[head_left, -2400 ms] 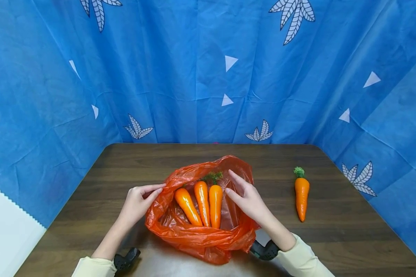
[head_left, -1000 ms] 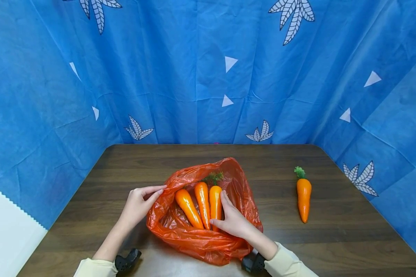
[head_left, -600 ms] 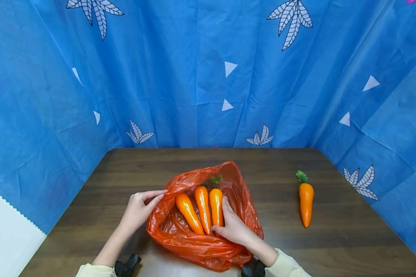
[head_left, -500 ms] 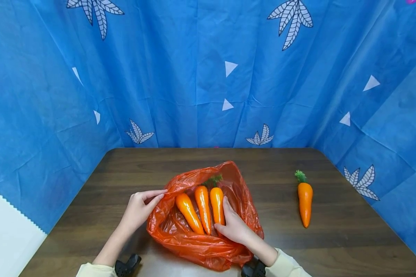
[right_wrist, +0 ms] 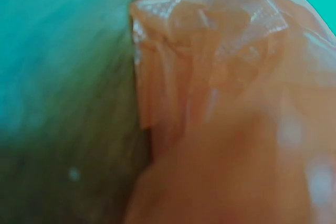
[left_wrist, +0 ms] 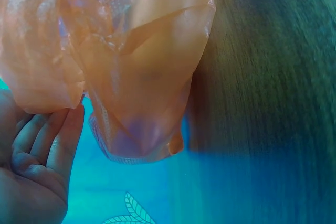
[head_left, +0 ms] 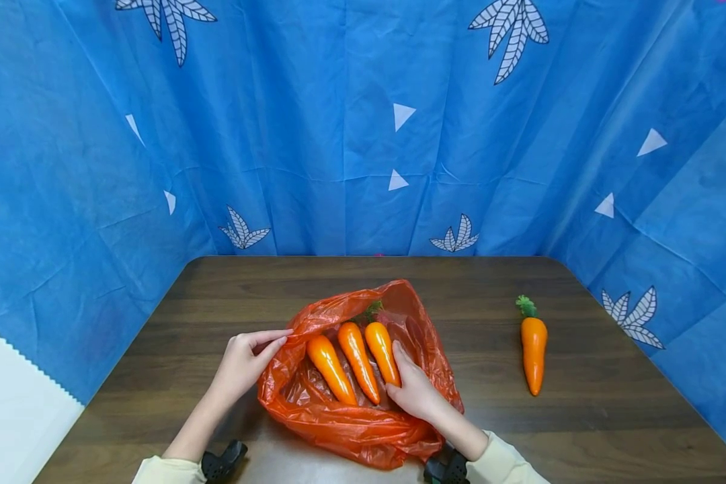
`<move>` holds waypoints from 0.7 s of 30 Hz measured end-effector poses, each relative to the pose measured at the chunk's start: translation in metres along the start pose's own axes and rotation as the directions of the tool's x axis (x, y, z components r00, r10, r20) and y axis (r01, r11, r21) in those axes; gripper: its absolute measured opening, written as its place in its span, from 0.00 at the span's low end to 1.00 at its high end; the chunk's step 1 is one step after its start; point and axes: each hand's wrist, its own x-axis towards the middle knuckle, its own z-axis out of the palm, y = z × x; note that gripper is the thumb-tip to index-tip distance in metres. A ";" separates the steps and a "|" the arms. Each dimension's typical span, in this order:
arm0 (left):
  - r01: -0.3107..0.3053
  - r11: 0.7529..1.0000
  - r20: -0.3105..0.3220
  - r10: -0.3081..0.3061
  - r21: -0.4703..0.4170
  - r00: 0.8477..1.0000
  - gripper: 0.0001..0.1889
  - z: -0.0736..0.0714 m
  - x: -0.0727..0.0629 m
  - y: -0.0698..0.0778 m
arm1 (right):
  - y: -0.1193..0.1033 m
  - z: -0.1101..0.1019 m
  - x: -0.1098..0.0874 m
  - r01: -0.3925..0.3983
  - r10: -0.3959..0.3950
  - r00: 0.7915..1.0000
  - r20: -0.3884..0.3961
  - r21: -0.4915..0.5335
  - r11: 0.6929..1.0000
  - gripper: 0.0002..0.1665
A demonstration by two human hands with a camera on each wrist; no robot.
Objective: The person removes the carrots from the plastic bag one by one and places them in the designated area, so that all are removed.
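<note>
And here's your right hand (head_left: 416,390) down inside the red plastic bag (head_left: 351,433), grasping the right carrot (head_left: 380,348), fingers along its right flank, thumb over the narrow end. That carrot runs on a slant: broad end away from you and to the left, taper towards you and to the right. Beside it, the middle carrot (head_left: 358,361) takes much the same line, its tip aimed back at you and a touch right. The left carrot (head_left: 331,370) follows suit, broad end far and left, the three fanned side by side in the open bag, green leaves (head_left: 373,309) showing at the far end.

Over on the left, your left hand (head_left: 242,359) pinches the bag's rim between thumb and fingers; the left wrist view has the film hanging right by those fingertips. The right wrist view is mostly blurred bag.

Out on the tabletop (head_left: 611,417), well to the right of the bag, lies the loose carrot (head_left: 533,353): leafy top pointing away, tip almost straight towards you, its long axis leaning only slightly.
</note>
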 end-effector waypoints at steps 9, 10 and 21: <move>-0.005 1.000 0.003 0.005 -0.006 1.000 0.10 0.000 0.000 0.000 | 0.003 -0.003 -0.001 -0.003 0.003 0.999 -0.041 -0.005 1.000 0.38; -0.004 1.000 0.002 0.004 -0.007 1.000 0.10 0.001 0.000 0.000 | 0.003 -0.004 -0.001 -0.004 0.004 0.999 -0.042 -0.003 1.000 0.38; 0.005 1.000 -0.007 -0.005 -0.004 1.000 0.10 0.001 -0.001 0.002 | 0.007 -0.007 -0.001 -0.063 0.065 0.998 -0.003 0.209 0.976 0.35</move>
